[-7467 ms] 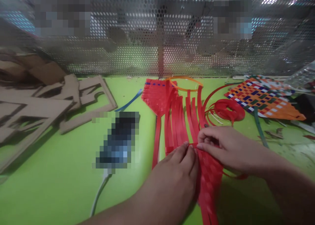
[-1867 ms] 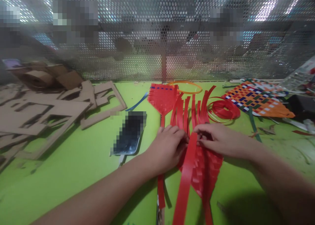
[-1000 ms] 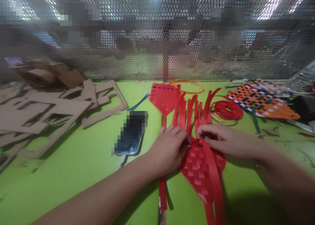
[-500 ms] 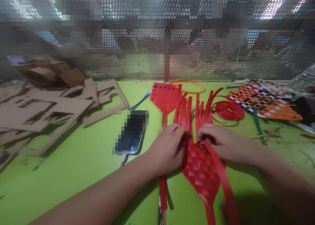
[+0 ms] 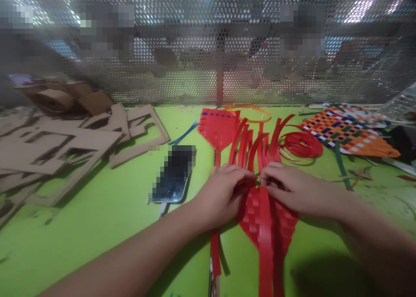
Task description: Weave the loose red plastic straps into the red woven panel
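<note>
Craft workshop (weaving, cardboard offcuts)

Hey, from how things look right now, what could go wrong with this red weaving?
The loose red strips fan out beyond the left hand and right hand, so they might get crossed in the wrong order.
The long red strip lies over the red weave and covers part of it, so a mistake underneath could go unnoticed.
The phone, plugged into a white cable, lies near the left forearm and might get bumped.
</note>
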A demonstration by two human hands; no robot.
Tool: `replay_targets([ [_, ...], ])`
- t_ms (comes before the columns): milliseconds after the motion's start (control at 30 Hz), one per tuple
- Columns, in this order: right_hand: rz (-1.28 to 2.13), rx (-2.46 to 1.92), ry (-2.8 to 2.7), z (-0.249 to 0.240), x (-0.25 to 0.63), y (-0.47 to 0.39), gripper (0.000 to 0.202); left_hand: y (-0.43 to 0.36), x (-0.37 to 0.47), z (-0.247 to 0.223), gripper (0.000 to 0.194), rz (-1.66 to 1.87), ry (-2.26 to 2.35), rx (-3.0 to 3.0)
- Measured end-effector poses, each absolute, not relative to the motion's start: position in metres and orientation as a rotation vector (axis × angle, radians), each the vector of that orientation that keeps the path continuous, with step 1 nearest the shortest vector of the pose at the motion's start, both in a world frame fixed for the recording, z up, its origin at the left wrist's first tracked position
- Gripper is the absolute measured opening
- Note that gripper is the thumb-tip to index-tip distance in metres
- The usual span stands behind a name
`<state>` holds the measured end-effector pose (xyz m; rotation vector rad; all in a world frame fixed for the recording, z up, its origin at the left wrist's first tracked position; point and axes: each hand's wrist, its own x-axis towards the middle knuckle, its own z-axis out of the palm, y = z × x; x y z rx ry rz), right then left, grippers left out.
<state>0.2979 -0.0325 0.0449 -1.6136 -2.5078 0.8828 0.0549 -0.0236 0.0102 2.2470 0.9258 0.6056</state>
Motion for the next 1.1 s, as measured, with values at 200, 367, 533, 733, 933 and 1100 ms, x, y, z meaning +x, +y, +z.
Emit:
replay_targets([
  [200, 0.853, -1.663, -2.502, 0.047, 0.293, -0.034, 0.015, -0.025, 0.055, 0.012, 0.020, 0.681, 0.939, 2.174],
  [367, 0.838, -1.670, -2.482, 0.046, 0.293, -0.033, 0.013, -0.025, 0.055, 0.013, 0.015, 0.646, 0.952, 2.170],
  [533, 0.910, -1.689, -2.443, 0.048, 0.294, -0.033, 0.011, -0.025, 0.055, 0.011, 0.013, 0.659, 0.948, 2.181],
  [733, 0.836, -1.732, -2.457, 0.049, 0.289, -0.036, 0.015, -0.026, 0.054, 0.011, 0.015, 0.646, 0.960, 2.162],
  [933, 0.846, -1.683, -2.490, 0.045, 0.293, -0.034, 0.011, -0.025, 0.054, 0.012, 0.013, 0.629, 0.958, 2.180],
  [1100, 1.003, -1.576, -2.462, 0.048, 0.300, -0.033, 0.011, -0.025, 0.054, 0.010, 0.012, 0.637, 0.949, 2.213],
])
